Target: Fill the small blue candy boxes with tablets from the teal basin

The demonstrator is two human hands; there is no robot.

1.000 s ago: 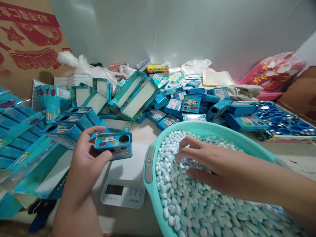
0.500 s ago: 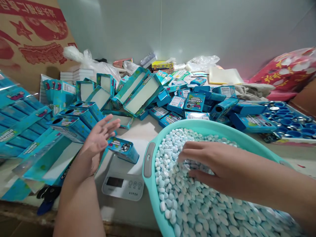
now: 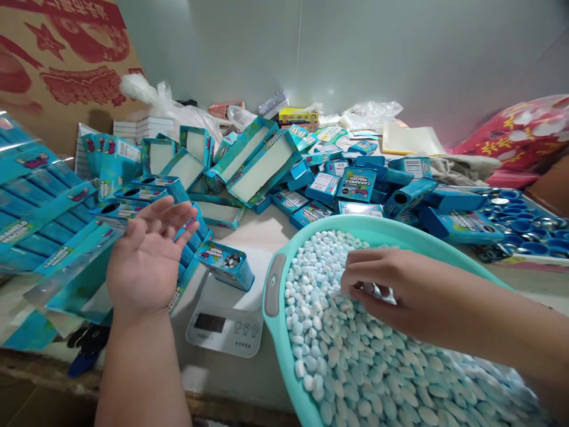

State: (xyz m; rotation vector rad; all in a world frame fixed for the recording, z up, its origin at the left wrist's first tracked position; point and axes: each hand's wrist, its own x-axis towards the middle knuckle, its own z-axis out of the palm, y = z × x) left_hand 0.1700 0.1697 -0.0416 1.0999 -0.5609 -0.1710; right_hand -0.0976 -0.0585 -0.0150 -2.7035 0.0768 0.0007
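Note:
My left hand is open, palm turned up and fingers spread, left of the scale, with nothing in it. Over the candies my right hand is closed, its fingers curled toward the thumb, with a few pale candies showing in the gap. The pale blue and white candies fill a turquoise basin with a grey handle. A blue candy box stands on the white kitchen scale; candies show through the round hole in its top.
Trays of blue boxes lean at the left. Empty display trays and a heap of blue boxes lie behind the basin. A tray of round blue-rimmed metal pieces is at right. A cardboard carton stands back left.
My left hand has moved left and turned palm up, away from the box. My right hand has lifted slightly from the candies, its fingers drawn together. The view has shifted a little.

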